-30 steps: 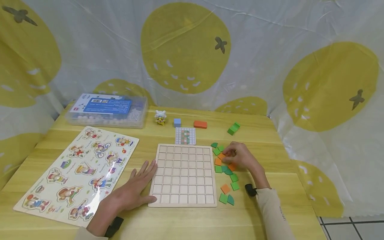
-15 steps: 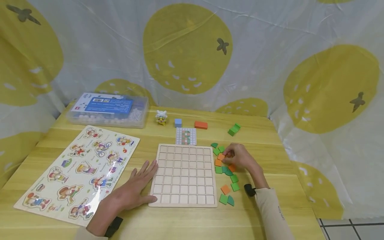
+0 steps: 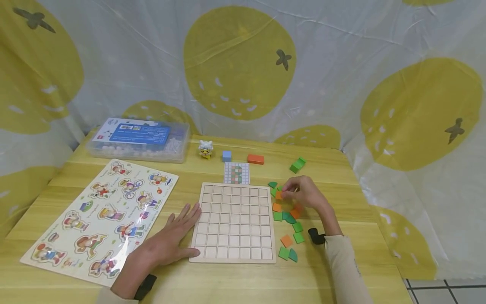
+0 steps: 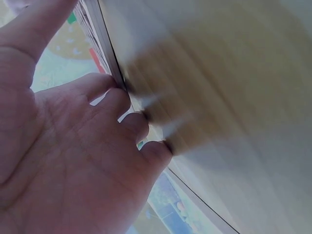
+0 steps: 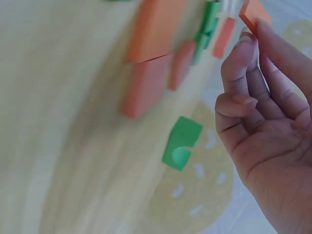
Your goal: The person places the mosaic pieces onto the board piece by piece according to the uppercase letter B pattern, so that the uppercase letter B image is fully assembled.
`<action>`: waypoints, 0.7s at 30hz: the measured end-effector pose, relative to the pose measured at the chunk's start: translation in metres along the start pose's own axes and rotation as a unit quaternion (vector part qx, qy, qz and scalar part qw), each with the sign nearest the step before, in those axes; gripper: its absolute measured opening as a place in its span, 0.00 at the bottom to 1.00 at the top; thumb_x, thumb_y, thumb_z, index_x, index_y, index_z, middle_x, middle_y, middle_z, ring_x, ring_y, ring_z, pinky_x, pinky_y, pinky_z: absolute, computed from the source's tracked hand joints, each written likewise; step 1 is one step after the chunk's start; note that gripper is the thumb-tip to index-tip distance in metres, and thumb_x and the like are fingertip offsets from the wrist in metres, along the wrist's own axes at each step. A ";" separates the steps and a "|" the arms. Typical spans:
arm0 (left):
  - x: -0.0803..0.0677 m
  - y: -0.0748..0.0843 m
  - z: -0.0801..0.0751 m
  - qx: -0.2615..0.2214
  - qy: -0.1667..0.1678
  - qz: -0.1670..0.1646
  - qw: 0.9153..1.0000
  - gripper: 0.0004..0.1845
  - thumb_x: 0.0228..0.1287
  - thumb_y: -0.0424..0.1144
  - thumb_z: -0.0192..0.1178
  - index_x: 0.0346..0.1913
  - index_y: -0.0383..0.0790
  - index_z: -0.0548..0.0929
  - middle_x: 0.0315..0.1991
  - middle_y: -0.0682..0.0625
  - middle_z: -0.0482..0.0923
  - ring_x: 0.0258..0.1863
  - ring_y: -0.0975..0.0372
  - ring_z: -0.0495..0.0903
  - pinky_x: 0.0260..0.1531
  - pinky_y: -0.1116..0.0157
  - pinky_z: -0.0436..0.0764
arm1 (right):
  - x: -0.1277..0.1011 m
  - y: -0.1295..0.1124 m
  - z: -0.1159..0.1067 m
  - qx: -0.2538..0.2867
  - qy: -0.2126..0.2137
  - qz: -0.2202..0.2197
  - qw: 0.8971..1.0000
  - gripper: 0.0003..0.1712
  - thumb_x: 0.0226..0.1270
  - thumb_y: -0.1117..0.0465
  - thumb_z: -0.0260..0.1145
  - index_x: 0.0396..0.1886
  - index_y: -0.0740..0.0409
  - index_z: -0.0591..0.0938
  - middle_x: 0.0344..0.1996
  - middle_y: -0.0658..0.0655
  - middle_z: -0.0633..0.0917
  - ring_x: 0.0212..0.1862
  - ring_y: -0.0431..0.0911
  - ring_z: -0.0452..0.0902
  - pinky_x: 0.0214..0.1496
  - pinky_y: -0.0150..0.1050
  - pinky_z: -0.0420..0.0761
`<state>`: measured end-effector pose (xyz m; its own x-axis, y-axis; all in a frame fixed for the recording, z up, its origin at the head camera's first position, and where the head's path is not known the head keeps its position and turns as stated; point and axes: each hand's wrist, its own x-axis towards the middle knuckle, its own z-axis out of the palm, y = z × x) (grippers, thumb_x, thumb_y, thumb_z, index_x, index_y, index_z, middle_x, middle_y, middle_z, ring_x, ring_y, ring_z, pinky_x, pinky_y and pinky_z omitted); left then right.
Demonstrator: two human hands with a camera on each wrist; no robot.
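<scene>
Our worktop carries the grid board, which our flat, open left hand steadies at its left edge. Our right hand has lifted off the tile heap, apparently pinching an orange tile. The board's cells all lie free, with bare wood beyond its right edge.

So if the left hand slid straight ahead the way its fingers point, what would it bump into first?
The left hand already touches the wooden grid board at its left edge, so it meets the board first.
</scene>
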<state>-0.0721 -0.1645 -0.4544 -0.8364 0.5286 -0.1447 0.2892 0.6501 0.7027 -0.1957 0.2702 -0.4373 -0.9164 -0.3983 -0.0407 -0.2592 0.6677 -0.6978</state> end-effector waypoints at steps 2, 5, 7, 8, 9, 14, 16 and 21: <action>0.001 0.000 0.000 0.002 0.000 0.001 1.000 0.58 0.64 0.50 0.76 0.86 0.32 0.53 0.88 0.38 0.42 0.86 0.36 0.39 0.81 0.30 0.40 | 0.002 -0.002 -0.003 0.004 0.007 -0.003 1.000 0.03 0.70 0.65 0.77 0.37 0.60 0.91 0.32 0.52 0.91 0.35 0.47 0.84 0.37 0.36 0.85; 0.001 0.000 0.000 0.004 -0.001 -0.003 1.000 0.58 0.64 0.50 0.76 0.86 0.33 0.53 0.89 0.39 0.41 0.86 0.37 0.39 0.81 0.30 0.39 | 0.004 -0.003 -0.007 0.009 0.020 -0.003 1.000 0.03 0.70 0.65 0.77 0.38 0.60 0.92 0.33 0.52 0.91 0.35 0.49 0.85 0.37 0.35 0.85; 0.001 0.000 -0.001 0.003 -0.001 -0.004 1.000 0.58 0.64 0.50 0.76 0.86 0.33 0.53 0.89 0.39 0.41 0.86 0.37 0.39 0.81 0.30 0.39 | 0.006 -0.003 -0.008 0.014 0.028 -0.004 1.000 0.03 0.70 0.65 0.77 0.39 0.60 0.92 0.34 0.53 0.92 0.35 0.51 0.86 0.37 0.35 0.85; 0.001 0.000 -0.001 0.002 -0.001 -0.005 1.000 0.58 0.64 0.50 0.76 0.86 0.33 0.53 0.89 0.39 0.41 0.86 0.37 0.39 0.81 0.30 0.39 | 0.006 -0.002 -0.008 0.018 0.031 -0.004 0.999 0.03 0.71 0.65 0.77 0.39 0.61 0.92 0.34 0.54 0.92 0.35 0.52 0.86 0.37 0.35 0.85; 0.001 -0.001 -0.001 -0.001 -0.001 -0.006 1.000 0.58 0.64 0.50 0.76 0.86 0.33 0.53 0.89 0.39 0.41 0.86 0.37 0.38 0.81 0.31 0.38 | 0.007 -0.001 -0.009 0.024 0.032 -0.003 0.999 0.03 0.71 0.65 0.77 0.39 0.61 0.93 0.34 0.54 0.92 0.35 0.54 0.86 0.37 0.34 0.85; 0.000 -0.002 -0.001 -0.012 0.000 -0.001 1.000 0.58 0.63 0.50 0.77 0.86 0.32 0.53 0.88 0.38 0.42 0.86 0.36 0.38 0.81 0.30 0.38 | 0.008 0.003 -0.009 0.041 0.031 0.004 0.999 0.04 0.72 0.65 0.76 0.41 0.61 0.93 0.36 0.57 0.93 0.37 0.58 0.87 0.38 0.34 0.85; 0.000 -0.002 -0.001 -0.014 0.001 0.001 1.000 0.58 0.64 0.49 0.77 0.86 0.31 0.53 0.88 0.38 0.42 0.86 0.35 0.38 0.81 0.29 0.38 | 0.008 0.004 -0.008 0.039 0.032 0.011 0.999 0.04 0.72 0.64 0.76 0.41 0.61 0.93 0.36 0.56 0.93 0.38 0.57 0.87 0.38 0.34 0.84; 0.000 -0.003 0.000 -0.017 0.001 0.003 1.000 0.57 0.64 0.49 0.77 0.86 0.32 0.54 0.88 0.38 0.43 0.86 0.35 0.38 0.81 0.29 0.38 | 0.003 0.008 -0.004 0.036 0.024 0.043 0.998 0.03 0.72 0.65 0.76 0.39 0.60 0.93 0.34 0.55 0.93 0.35 0.51 0.86 0.36 0.35 0.84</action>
<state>-0.0730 -0.1659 -0.4563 -0.8363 0.5304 -0.1388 0.2782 0.6288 0.7261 -0.2016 0.2771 -0.4400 -0.9484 -0.3098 -0.0683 -0.1591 0.6507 -0.7425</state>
